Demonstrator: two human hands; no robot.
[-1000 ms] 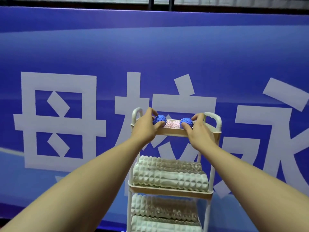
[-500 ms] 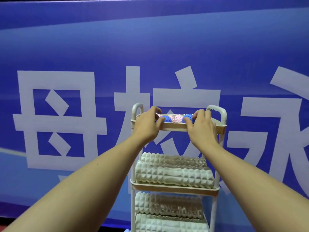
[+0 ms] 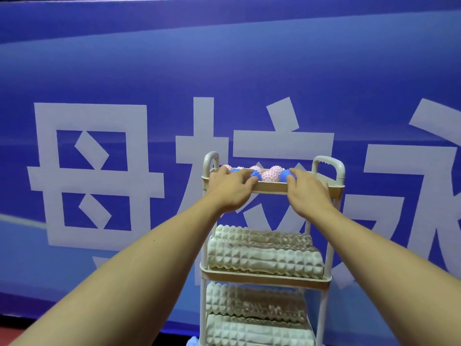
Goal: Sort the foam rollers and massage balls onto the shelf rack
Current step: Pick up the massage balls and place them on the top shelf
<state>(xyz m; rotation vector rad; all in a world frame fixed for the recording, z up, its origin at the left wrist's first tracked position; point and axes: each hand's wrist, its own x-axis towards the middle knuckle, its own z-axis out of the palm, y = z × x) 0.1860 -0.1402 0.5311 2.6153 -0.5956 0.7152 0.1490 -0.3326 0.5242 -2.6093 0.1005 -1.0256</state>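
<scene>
Here a white three-tier shelf rack [image 3: 326,280] stands against a blue banner [image 3: 224,71] printed with large white characters, and both of the person's bare arms reach forward to its top tray [image 3: 270,188]. The left hand [image 3: 230,189] lies over the near left part of that tray, its fingers stretched across the rim and resting on a blue spiky massage ball [image 3: 256,174]; the fingers look fairly straight, laid on the ball and not wrapped round it. The right hand [image 3: 308,192] sits over the near right part of the tray with its fingertips on another blue spiky ball [image 3: 285,175], which is largely hidden by them, so whether those fingers curl round it or only touch it cannot be told. Between the two blue balls lies a pink spiky massage ball [image 3: 270,176], and more pink balls [image 3: 277,169] show along the far side of the tray, all inside its rim. On the middle tier [image 3: 264,277] two pale ridged foam rollers [image 3: 264,258] lie lengthwise, one behind the other and touching. Below it two further ridged rollers [image 3: 257,328] lie the same way. The rack's rounded handles [image 3: 328,164] rise at either end of the top tray, just beside the hands
</scene>
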